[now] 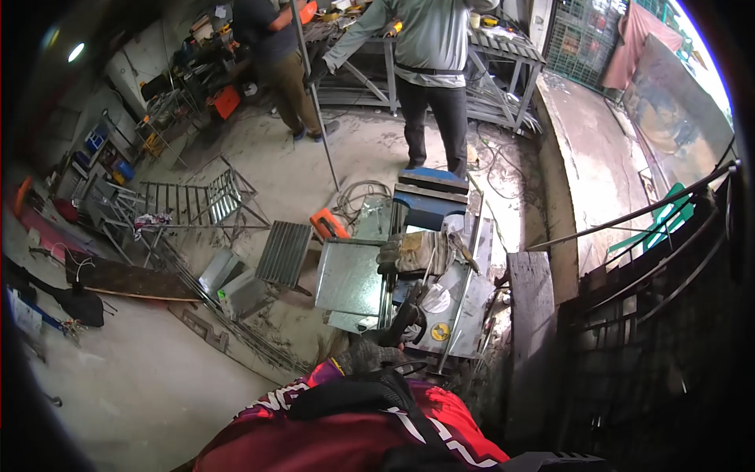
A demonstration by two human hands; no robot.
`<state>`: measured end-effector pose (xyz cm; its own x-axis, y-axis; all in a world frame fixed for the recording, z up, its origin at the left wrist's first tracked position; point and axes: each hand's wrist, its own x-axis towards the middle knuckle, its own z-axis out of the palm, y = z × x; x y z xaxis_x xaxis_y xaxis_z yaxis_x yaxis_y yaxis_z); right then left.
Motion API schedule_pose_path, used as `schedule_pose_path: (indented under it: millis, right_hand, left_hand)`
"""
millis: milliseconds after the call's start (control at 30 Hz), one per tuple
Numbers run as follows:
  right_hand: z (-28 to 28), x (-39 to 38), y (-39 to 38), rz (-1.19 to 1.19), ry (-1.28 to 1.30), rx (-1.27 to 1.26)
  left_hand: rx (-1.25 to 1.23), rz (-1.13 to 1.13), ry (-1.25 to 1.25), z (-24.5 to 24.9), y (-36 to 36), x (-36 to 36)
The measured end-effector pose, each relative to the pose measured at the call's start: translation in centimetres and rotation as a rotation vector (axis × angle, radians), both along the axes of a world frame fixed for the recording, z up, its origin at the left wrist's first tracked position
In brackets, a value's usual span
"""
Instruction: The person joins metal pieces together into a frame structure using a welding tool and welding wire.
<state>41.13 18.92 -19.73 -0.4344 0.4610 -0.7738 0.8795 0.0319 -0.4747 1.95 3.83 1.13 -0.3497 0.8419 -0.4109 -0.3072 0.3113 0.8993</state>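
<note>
My left hand (368,356), in a grey glove, is low in the centre, just beyond my red and purple sleeve. Its fingers are closed against a dark object (405,321) whose shape I cannot make out. My right hand does not show. Ahead is a metal work surface (468,315) with a round white piece (436,298) and a yellow disc (440,331) on it. A worn tan and grey cloth-like bundle (417,252) lies beyond, before a blue machine part (429,206). A shiny metal sheet (350,275) is left of it.
Two people stand at the back by a slatted metal bench (511,47), one in a grey top (429,39), one in dark clothes (271,47). An orange object (329,223), a ribbed plate (285,252) and metal frames (189,203) are left. A wooden plank (532,295) is right.
</note>
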Motion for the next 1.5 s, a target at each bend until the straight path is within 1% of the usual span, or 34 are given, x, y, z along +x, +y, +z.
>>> schedule_pose_path:
  millis: [133,200,267,367,433,467,500,533,567,600,633,667,700,733,800,833,867,900,933,967,1000,1033,1067,1133,1167,1200,1233,1267,1300,1333,1367,1400,1433,1500]
  right_hand:
    - [0.4,1.3,-0.4,0.016,-0.008,-0.017]
    - [0.7,1.9,-0.5,0.027,-0.009,-0.023]
    - [1.0,2.8,-0.7,0.019,-0.016,-0.032]
    - [1.6,4.0,-0.6,0.044,-0.033,-0.04]
    - [2.2,4.6,-0.3,0.081,-0.042,-0.04]
    - [2.4,5.0,-0.1,0.11,-0.041,-0.041]
    - [2.8,5.2,0.2,0.146,-0.037,-0.032]
    - [3.2,5.5,0.7,0.201,-0.036,-0.018]
    - [3.7,5.6,1.4,0.305,-0.015,0.022]
    - [4.4,5.8,2.2,0.484,0.018,0.095]
    - [4.9,5.9,3.6,0.742,0.062,0.215]
    - [6.0,5.4,4.8,0.927,0.089,0.336]
    - [7.7,4.1,6.9,1.023,0.112,0.462]
    - [9.2,2.9,8.4,1.071,0.118,0.551]
    - [7.6,2.6,13.5,0.407,0.177,0.548]
    - [6.8,2.6,16.0,0.076,0.288,0.555]
    - [5.0,1.7,17.6,-0.636,0.333,0.309]
    - [5.5,0.1,18.3,-0.641,0.329,0.309]
    - [6.7,-1.9,18.4,-0.677,0.328,0.262]
    - [7.7,-3.3,17.9,-0.712,0.328,0.216]
    - [6.9,-3.5,17.3,-0.713,0.326,0.218]
    - [5.9,-4.2,16.7,-0.621,0.358,0.157]
    - [5.0,-4.9,16.1,-0.528,0.39,0.096]
    - [8.7,-8.2,12.2,-0.547,0.322,0.035]
    - [7.1,-7.4,11.4,-0.281,0.401,0.136]
    - [5.0,-6.7,10.9,0.126,0.298,0.261]
    - [2.8,-5.9,10.4,0.579,0.201,0.493]
    - [0.9,-5.2,9.9,0.921,0.195,0.711]
    - [-0.9,-4.9,9.4,0.975,0.283,0.803]
    - [-2.6,-4.6,8.9,1.023,0.369,0.905]
    - [1.3,-6.2,7.5,0.331,0.146,0.337]
    - [-1.1,-4.9,8.4,0.469,0.095,0.323]
    - [-3.9,-3.1,9.0,0.408,0.183,0.275]
    - [-7.2,-2.3,10.9,0.352,0.274,0.234]
  left_hand:
    - [-0.051,0.019,-0.054,-0.2,-0.3,0.0]
    - [0.029,0.105,-0.085,-0.3,-0.7,0.4]
    - [-0.025,0.096,-0.1,1.4,-1.1,0.4]
    - [-0.031,0.05,-0.243,-0.3,-2.3,0.7]
    - [-0.001,0.055,-0.151,0.2,-2.2,1.0]
    - [-0.012,0.064,-0.173,-0.4,-2.4,1.8]
    - [0.103,0.138,-0.292,-1.4,-2.4,2.3]
    - [0.22,0.217,-0.418,-2.9,-2.6,2.8]
    - [0.313,0.161,-0.431,-4.9,-2.9,2.6]
    - [0.309,0.154,-0.451,-3.8,-2.7,2.4]
    - [0.292,0.164,-0.379,-2.7,-2.6,2.4]
    - [0.275,0.17,-0.314,-2.1,-2.6,2.9]
    - [0.597,0.251,-0.488,-4.4,-3.2,3.1]
    - [0.492,0.285,-0.332,-3.4,-3.5,2.9]
    - [0.157,0.423,-0.35,-0.8,-4.3,2.1]
    - [0.101,0.464,-0.344,0.2,-4.8,1.9]
    - [0.047,0.506,-0.331,1.1,-5.0,1.8]
    - [0.047,0.627,-0.252,1.9,-4.8,2.1]
    - [0.043,0.623,-0.255,1.6,-5.1,2.2]
    - [0.037,0.707,-0.262,1.0,-5.6,2.2]
    - [0.033,0.793,-0.268,0.6,-6.0,2.2]
    - [0.027,0.756,-0.164,0.5,-6.5,2.1]
    - [0.03,0.758,-0.163,0.5,-6.6,2.3]
    - [0.031,0.855,-0.193,0.3,-6.8,2.6]
    - [0.048,0.85,-0.235,-0.1,-7.0,2.7]
    - [0.045,0.826,-0.337,0.3,-7.1,3.1]
    - [0.069,0.797,-0.421,0.7,-6.7,3.0]
    - [0.107,0.723,-0.44,-0.4,-6.8,3.0]
    - [0.245,0.766,-0.557,-0.1,-6.3,2.7]
    - [0.187,0.73,-0.472,0.3,-6.2,2.3]
    - [0.229,0.726,-0.429,-2.2,-6.6,2.1]
    - [0.127,0.699,-0.334,-0.2,-5.7,1.5]
    - [0.015,0.675,-0.252,1.8,-5.1,1.6]
    - [0.056,0.685,-0.271,0.1,-4.8,0.9]
